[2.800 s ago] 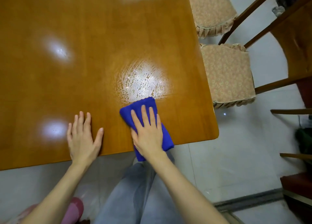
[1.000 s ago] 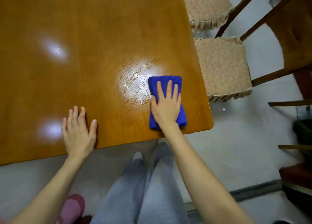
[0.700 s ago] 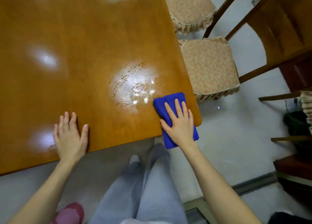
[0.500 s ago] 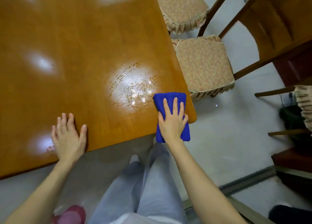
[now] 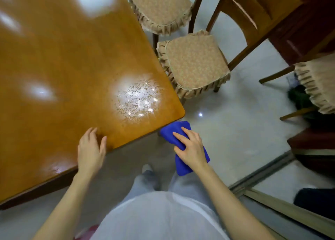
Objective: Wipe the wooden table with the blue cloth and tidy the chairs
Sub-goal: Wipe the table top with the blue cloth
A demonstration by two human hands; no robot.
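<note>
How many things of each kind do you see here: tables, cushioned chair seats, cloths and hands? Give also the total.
Glossy wooden table: 1
Beige frilled cushioned chair seats: 3 (far one, near one, one cut off at the right edge)
Folded blue cloth: 1
Bare hands: 2 (left hand, right hand)
Total: 7
</note>
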